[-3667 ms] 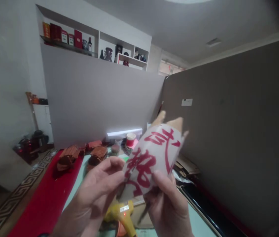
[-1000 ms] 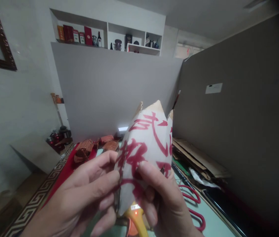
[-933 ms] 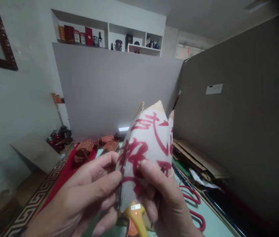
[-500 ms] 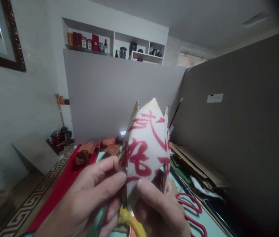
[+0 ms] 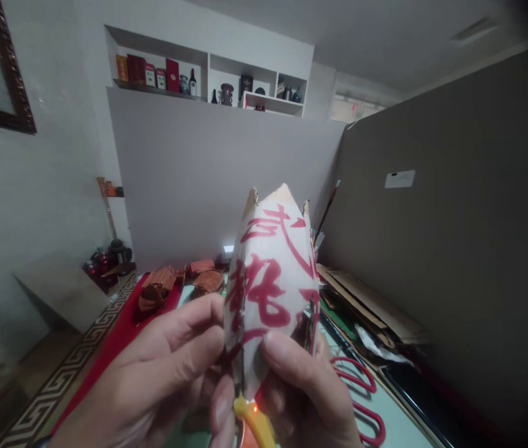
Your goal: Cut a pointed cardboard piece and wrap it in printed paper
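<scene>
A folded cardboard piece (image 5: 273,267) with pointed tips and red brush-written characters stands upright in front of me. My right hand (image 5: 306,386) grips its lower right, the thumb pressed flat on the printed face. My left hand (image 5: 175,367) has its thumb and forefinger closed at the lower left edge, with the other fingers curled below. Under the cardboard is a yellow tool (image 5: 255,420) with a lit red light, which looks like a hot glue gun; its lower part is cut off, and I cannot tell whether a hand touches it. Red-handled scissors (image 5: 362,398) lie to the right.
Brownish-red crumpled pieces (image 5: 156,287) lie at the table's far left on a red cloth (image 5: 114,354). Stacked cardboard sheets (image 5: 367,305) and a black flat device (image 5: 413,398) line the right side. Grey panels (image 5: 226,174) stand behind the table.
The cardboard piece and both hands have shifted slightly left in the view. More of the yellow tool and its red light shows below the cardboard. Both hands stay on the piece.
</scene>
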### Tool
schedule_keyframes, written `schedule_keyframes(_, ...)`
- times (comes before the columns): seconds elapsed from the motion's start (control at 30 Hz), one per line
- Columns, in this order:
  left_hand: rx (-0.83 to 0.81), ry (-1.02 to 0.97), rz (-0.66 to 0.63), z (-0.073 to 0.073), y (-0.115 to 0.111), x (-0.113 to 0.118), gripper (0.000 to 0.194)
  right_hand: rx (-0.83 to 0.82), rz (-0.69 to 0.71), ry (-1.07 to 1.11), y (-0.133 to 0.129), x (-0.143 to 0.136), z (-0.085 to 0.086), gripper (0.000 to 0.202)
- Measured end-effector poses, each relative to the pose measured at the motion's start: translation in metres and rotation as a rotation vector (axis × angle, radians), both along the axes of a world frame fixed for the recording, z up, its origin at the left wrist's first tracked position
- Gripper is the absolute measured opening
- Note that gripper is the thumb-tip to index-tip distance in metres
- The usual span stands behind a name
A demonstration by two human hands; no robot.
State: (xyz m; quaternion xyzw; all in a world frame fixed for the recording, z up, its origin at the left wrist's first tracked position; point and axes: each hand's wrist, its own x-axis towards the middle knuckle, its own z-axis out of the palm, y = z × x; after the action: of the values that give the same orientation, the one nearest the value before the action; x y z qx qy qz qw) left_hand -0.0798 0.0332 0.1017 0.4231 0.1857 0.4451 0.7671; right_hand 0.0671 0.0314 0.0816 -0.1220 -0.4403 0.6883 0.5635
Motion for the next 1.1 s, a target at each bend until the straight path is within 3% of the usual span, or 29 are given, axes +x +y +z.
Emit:
schedule_keyframes(0.2,0.091,0.264,0.059,-0.003,-0.002,-0.007,0.016,0.019,-0.069,-0.043,0.003,-0.003,-0.001,0.033)
schedule_keyframes(0.3,0.141,0.347,0.103,-0.002,-0.003,-0.009,0.02,0.002,-0.063,-0.008,0.001,-0.005,0.0,0.02)
schedule_keyframes(0.5,0.213,0.512,0.19,0.004,-0.003,-0.006,0.026,-0.04,-0.042,-0.053,-0.002,-0.004,0.0,0.024)
schedule_keyframes(0.63,0.261,0.623,0.254,0.007,-0.006,-0.005,0.028,-0.035,-0.143,-0.081,0.0,-0.006,-0.007,0.023)
schedule_keyframes(0.8,0.288,0.649,0.306,0.006,-0.008,-0.005,0.026,0.014,-0.107,-0.043,0.002,-0.012,-0.013,0.021)
schedule_keyframes(0.93,0.306,0.649,0.307,0.005,-0.005,-0.006,0.024,0.021,-0.217,-0.137,0.004,-0.011,-0.017,0.032)
schedule_keyframes(1.1,0.324,0.556,0.29,0.002,-0.002,-0.006,0.022,0.005,-0.161,-0.243,0.007,-0.007,-0.02,0.036)
